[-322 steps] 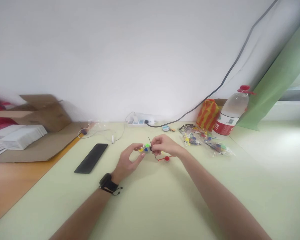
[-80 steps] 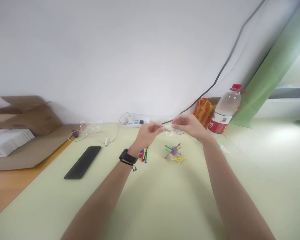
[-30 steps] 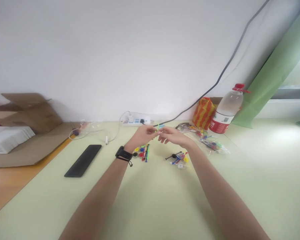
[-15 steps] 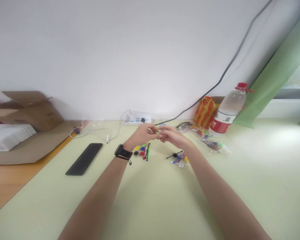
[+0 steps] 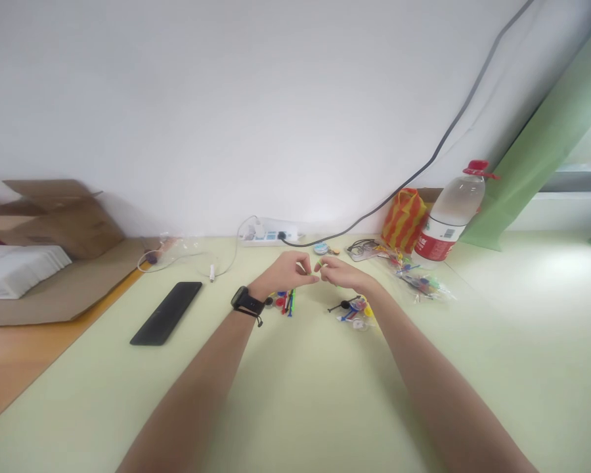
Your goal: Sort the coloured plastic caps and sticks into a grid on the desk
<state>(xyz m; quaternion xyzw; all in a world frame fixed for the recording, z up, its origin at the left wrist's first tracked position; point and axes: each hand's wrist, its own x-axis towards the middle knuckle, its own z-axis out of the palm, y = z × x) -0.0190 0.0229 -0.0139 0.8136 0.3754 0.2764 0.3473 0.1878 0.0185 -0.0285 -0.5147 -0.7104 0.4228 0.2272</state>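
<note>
Over the middle of the table, my left hand (image 5: 288,270) and my right hand (image 5: 342,273) face each other, a small gap between their fingertips. My right hand pinches a thin yellow-green plastic piece (image 5: 320,264), partly hidden by the fingers. The left thumb and forefinger are closed in a pinch; what they hold is too small to make out. Below my left hand lie small coloured discs (image 5: 279,302) and a row of thin plastic sticks (image 5: 289,303), partly covered by the wrist. Beside my right forearm is a pile of mixed coloured plastic parts (image 5: 356,313).
A black flat case (image 5: 166,313) lies to the left, near a white cable plug (image 5: 211,273). At the wall are a power strip (image 5: 270,235), a striped bag (image 5: 404,220) and a large bottle (image 5: 450,217). Clear bags of parts (image 5: 426,284) lie right; a cardboard box (image 5: 73,223) stands left.
My hands have drawn slightly apart and come a little lower. The yellow-green piece, earlier between both hands, is now at the right fingers. My left wrist covers more of the discs.
</note>
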